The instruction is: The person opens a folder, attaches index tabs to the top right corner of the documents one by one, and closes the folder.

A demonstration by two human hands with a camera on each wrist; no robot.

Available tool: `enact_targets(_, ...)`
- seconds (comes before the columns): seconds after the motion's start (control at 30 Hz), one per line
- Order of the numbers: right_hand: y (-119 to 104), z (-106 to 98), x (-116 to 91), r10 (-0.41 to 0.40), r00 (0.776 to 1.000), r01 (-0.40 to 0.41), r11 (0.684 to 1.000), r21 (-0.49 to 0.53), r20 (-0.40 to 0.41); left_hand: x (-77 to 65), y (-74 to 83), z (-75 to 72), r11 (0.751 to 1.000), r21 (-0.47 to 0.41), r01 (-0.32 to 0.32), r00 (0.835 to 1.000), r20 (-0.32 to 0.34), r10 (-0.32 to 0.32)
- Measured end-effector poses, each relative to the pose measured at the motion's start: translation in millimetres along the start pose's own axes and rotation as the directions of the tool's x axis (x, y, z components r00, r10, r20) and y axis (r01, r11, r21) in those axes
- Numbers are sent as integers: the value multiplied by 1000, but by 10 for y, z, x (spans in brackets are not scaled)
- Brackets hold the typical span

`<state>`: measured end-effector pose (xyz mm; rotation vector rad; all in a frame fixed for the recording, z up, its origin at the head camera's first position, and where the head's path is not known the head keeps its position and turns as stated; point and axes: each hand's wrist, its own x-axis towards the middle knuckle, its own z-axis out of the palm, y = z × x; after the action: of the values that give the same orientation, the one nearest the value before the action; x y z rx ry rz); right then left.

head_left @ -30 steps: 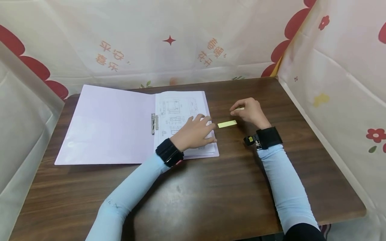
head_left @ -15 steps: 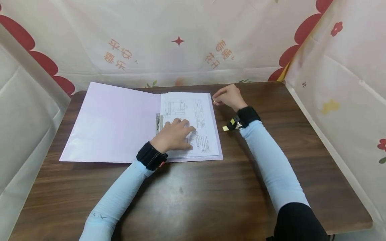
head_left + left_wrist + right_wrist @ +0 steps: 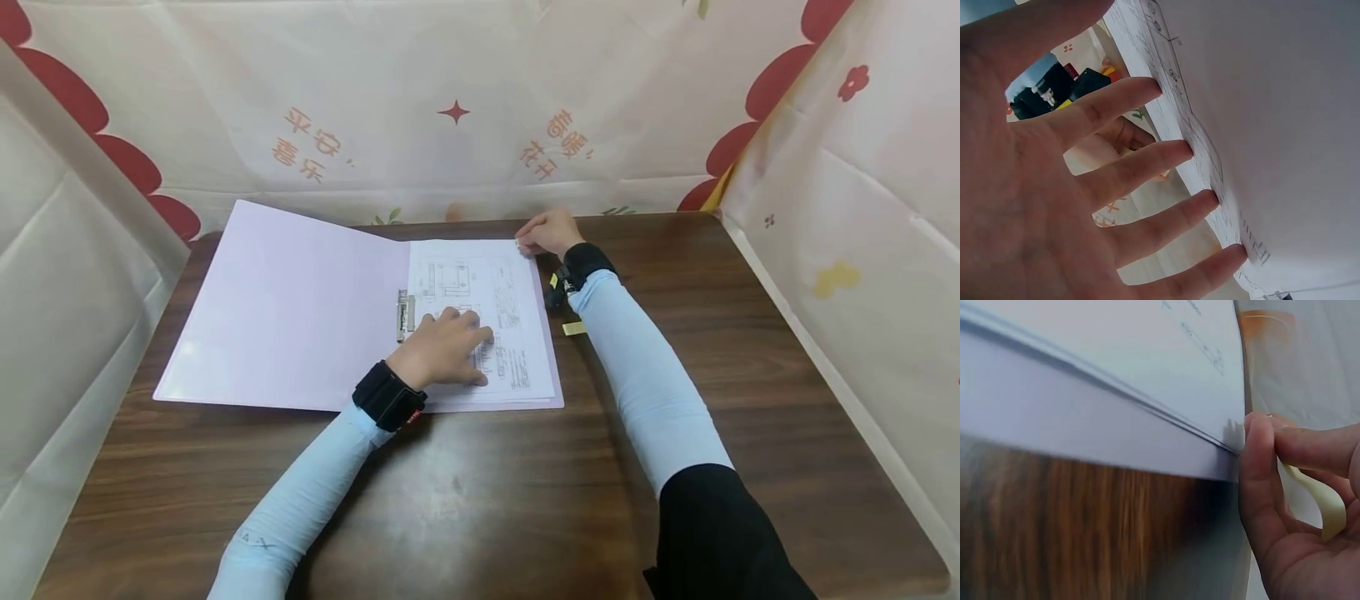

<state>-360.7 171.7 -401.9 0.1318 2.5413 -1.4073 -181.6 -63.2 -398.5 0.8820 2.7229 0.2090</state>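
Note:
My left hand [image 3: 442, 350] rests on the printed drawing sheets [image 3: 528, 333], fingers spread. In the left wrist view its fingertips [image 3: 1179, 149] touch the paper. A lilac folder [image 3: 285, 317] lies open under the sheets, and a metal clip [image 3: 405, 315] is at its spine. My right hand [image 3: 550, 232] is at the sheets' upper right corner. Between thumb and fingers it pinches a pale yellow sticky strip [image 3: 1330, 509], which curls back toward the palm in the right wrist view. Whether the strip touches the paper is hidden behind the fingertips.
Another yellow sticky strip [image 3: 573, 328] lies on the brown wooden table [image 3: 480, 517], right of the folder and partly behind the right forearm. A printed cloth [image 3: 375, 100] hangs along the back and both sides of the table.
My right hand has carried its strip leftward and away from me to the sheets' top right corner. My left hand has shifted left, from the sheets' right edge onto their middle.

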Motion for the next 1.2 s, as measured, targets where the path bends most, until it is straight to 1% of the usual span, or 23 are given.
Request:
enact_targets(0.2, -2, 104, 165, 50, 999, -50, 995, -80, -13, 7, -25, 15, 1000, 12, 2, 1000, -4, -2)
enact_targets(0.27, 13, 112, 224, 60, 998, -61, 993, -97, -16, 12, -17, 12, 1000, 21, 3, 1000, -8, -3)
enact_targets(0.37, 33, 125, 305, 63, 998, -64, 992, -106, -15, 15, -10, 9, 1000, 25, 9, 1000, -9, -9)
enact_targets(0.53, 52, 149, 359, 50, 998, -54, 989, -135, -30, 16, -13, 13, 1000, 19, 9, 1000, -6, -9)
enact_targets(0.7, 39, 191, 319, 37, 996, -50, 984, -174, -80, 10, -15, 4, 1000, 17, 10, 1000, -4, -10)
enact_targets(0.93, -47, 199, 194, 73, 991, -96, 970, -225, -110, 17, -21, 5, 1000, 26, 11, 1000, -4, -11)
enact_targets(1.07, -43, 199, 178, 75, 987, -115, 950, -292, -145, 26, -19, 14, 999, 28, 17, 1000, -3, -17)
enact_targets(1.2, -2, 182, 210, 50, 982, -111, 931, -348, -180, 36, -10, 17, 999, 28, 26, 1000, -3, -26)
